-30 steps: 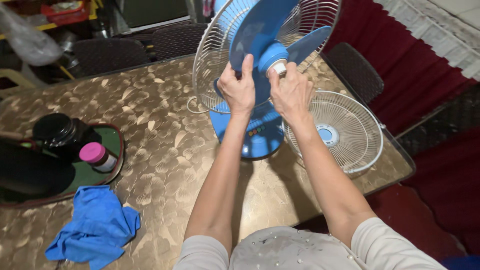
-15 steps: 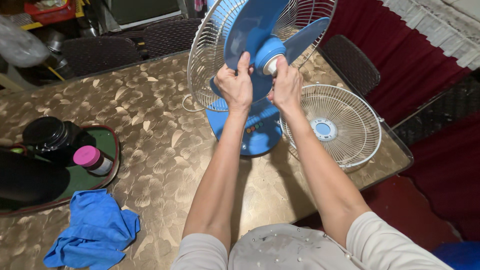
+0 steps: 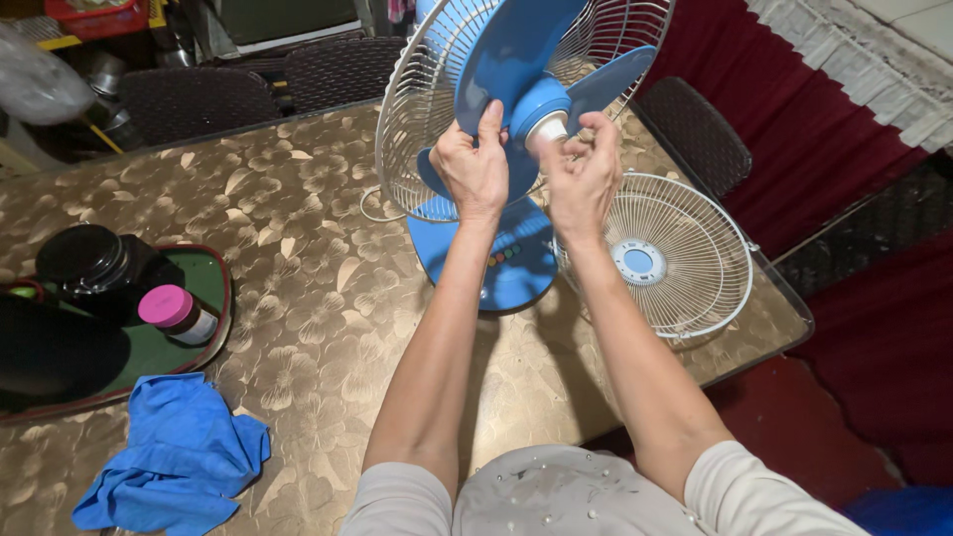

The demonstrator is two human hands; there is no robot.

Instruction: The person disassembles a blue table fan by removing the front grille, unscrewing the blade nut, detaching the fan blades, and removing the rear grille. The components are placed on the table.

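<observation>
The blue plastic fan blade [image 3: 516, 50] and white wire rear guard [image 3: 417, 109] run off the top edge. The black jar [image 3: 84, 266] hides the tray's far rim.

Blue fan blades [image 3: 516, 50], white grille [image 3: 675, 258], gold floral table [image 3: 298, 248].

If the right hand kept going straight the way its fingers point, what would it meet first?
Most likely the white cap at the blade hub: the right hand has its fingers curled at it, touching or nearly so; depth is unclear.

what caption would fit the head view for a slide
Left hand steadies a blue fan blade while right hand grips the white hub cap; detached front grille lies beside.
</observation>
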